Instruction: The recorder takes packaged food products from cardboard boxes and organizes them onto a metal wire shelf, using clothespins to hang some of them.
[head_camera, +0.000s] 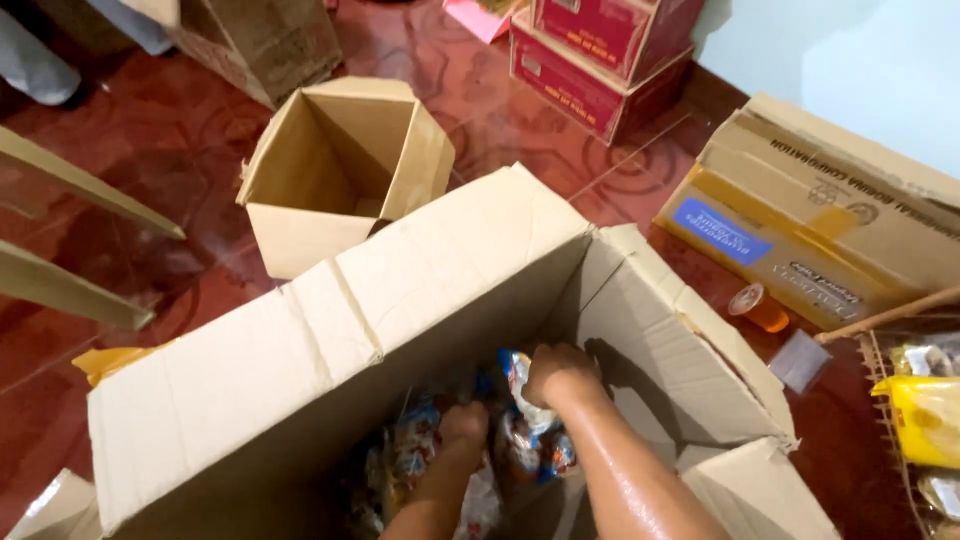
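your right hand (560, 372) was curled down over a shiny blue-and-white snack packet (522, 385), fingers bent tight around its top, so it looked gripped, though the fingertips themselves were hidden behind the knuckles. your left hand (463, 422) was sunk lower among the loose packets (415, 460), fist-like from above; whether it actually had hold of one you could not tell from this view. both forearms ran down into the big open cardboard box (300, 350) near you, its wide flap folded out to the left and far side, the packets lying heaped in its dim bottom. by the look of it you were in the picking step, hands down in the heap getting hold of packets. lifting out would have called for a firm pinch on the slippery wrap and a straight rise past the right-hand flap. beyond the box stood a smaller empty carton (340, 170), open-topped, on the red floor (160, 150); far right lay a flat taped carton (820, 220), an orange bottle (758, 306) just beside it, and red cartons (600, 60) stacked at the far wall.
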